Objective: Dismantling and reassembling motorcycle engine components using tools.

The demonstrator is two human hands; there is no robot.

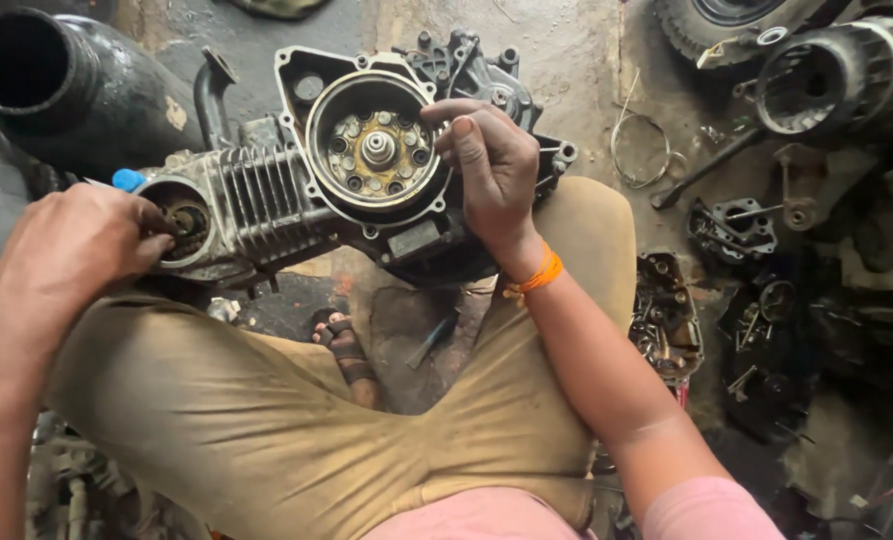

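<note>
A greasy scooter engine [267, 195] rests across my knees on the floor, its finned cylinder to the left and its round open housing [377, 150] with a brass-coloured hub facing up. My right hand [492, 165], an orange thread on its wrist, curls over the housing's right rim, fingertips on the edge. My left hand [77, 245] is at the cylinder's open end [187, 220], fingers closed against it. A blue-handled tool [127, 180] pokes out just above that hand; whether the hand holds it is hidden.
A black exhaust pipe [57, 85] lies at the upper left. Loose engine parts, a wire loop [642, 150], a round black casing [827, 75] and a tray of small parts [667, 320] crowd the dirty floor to the right. My sandalled foot [347, 350] shows between my knees.
</note>
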